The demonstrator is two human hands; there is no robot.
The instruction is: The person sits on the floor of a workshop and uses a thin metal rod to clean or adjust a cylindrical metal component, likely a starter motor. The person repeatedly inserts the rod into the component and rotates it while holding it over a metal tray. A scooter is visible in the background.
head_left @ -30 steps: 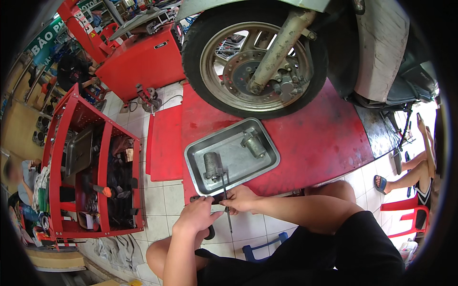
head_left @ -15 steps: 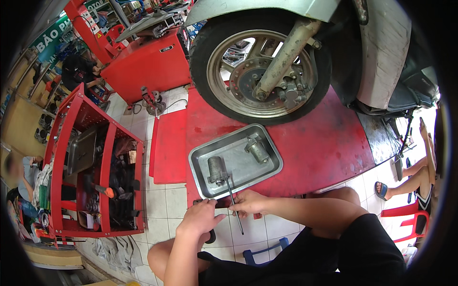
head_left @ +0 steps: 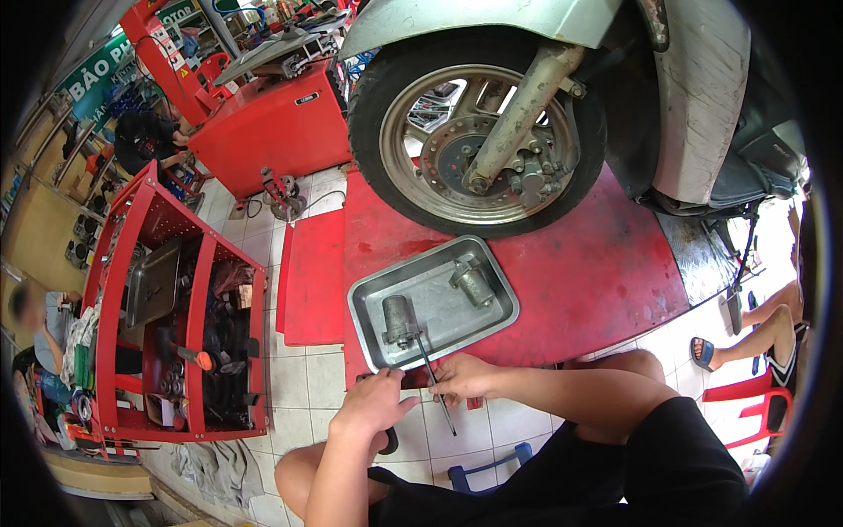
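A shallow metal tray stands on the red platform's near edge. In it lie two small cylindrical metal motors: the left motor near the tray's left side, the right motor farther back. My right hand is closed round a long thin metal rod, which slants over the tray's near rim. Its far end meets the left motor's lower end; whether it is attached there, I cannot tell. My left hand rests at the tray's near left corner, thumb apart, fingertips partly hidden, with no tool visible in it.
The red platform carries a scooter front wheel just behind the tray. A red tool cart with shelves stands on the left. A blue stool is between my legs. Another person's legs and a red chair are at right.
The rod's near end has swung slightly to the right along with my right hand. My left hand stays by the tray corner, and the motors keep their places in the tray.
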